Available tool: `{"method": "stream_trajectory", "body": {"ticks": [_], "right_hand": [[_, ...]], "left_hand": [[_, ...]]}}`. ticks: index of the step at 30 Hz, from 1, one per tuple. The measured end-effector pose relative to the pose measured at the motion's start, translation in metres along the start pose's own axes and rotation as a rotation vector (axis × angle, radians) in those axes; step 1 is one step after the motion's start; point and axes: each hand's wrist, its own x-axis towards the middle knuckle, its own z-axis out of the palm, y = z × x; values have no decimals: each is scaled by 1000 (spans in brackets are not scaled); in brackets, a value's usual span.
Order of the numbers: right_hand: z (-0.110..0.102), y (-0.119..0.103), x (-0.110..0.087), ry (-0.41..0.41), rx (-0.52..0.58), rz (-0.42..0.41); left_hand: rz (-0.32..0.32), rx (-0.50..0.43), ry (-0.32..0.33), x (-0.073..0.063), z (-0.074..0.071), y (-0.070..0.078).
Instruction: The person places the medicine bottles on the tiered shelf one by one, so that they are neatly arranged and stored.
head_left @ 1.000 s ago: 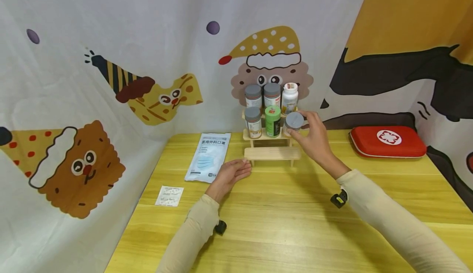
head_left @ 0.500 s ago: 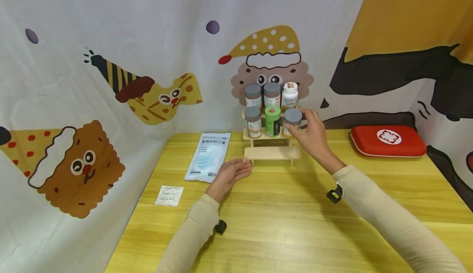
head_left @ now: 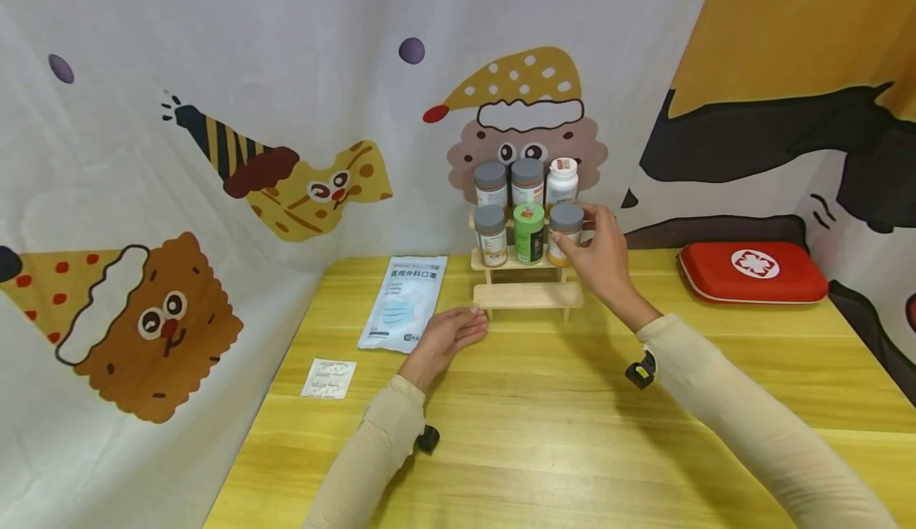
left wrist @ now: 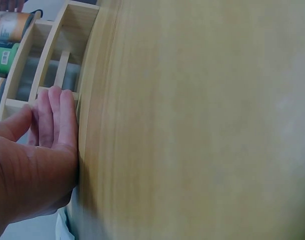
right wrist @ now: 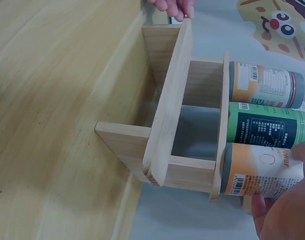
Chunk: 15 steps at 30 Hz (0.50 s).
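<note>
My right hand (head_left: pixel 603 258) grips a grey-lidded bottle (head_left: pixel 565 231) with an orange-and-white label, thumb on one side and fingers on the other. The bottle stands upright at the right end of the middle step of a small wooden step rack (head_left: pixel 528 297); in the right wrist view its base meets the step. Beside it are a green bottle (head_left: pixel 529 235) and another grey-lidded bottle (head_left: pixel 490 236). At the rack's front left corner my left hand (head_left: pixel 445 336) holds the end of the lowest step between thumb and fingers. In the left wrist view the fingers (left wrist: pixel 67 117) lie against the rack's leg.
Behind, on the top step, stand two grey-lidded bottles (head_left: pixel 527 183) and a white bottle (head_left: pixel 562 188). A mask packet (head_left: pixel 403 304) lies left of the rack, with a small white sachet (head_left: pixel 328 379) nearer me. A red first-aid case (head_left: pixel 751 273) lies at the right against the curtain.
The bottle in my right hand has gone from tilted to upright on the middle step, shifting slightly left. My right hand has moved a little left with it; the left hand stays put.
</note>
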Motion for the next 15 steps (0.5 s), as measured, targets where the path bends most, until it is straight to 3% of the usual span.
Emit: {"method": "stream_trajectory", "body": {"ticks": [15], "right_hand": [[4, 5, 4, 22, 19, 12]], "left_hand": [[0, -7, 2, -1, 0, 1]]}}
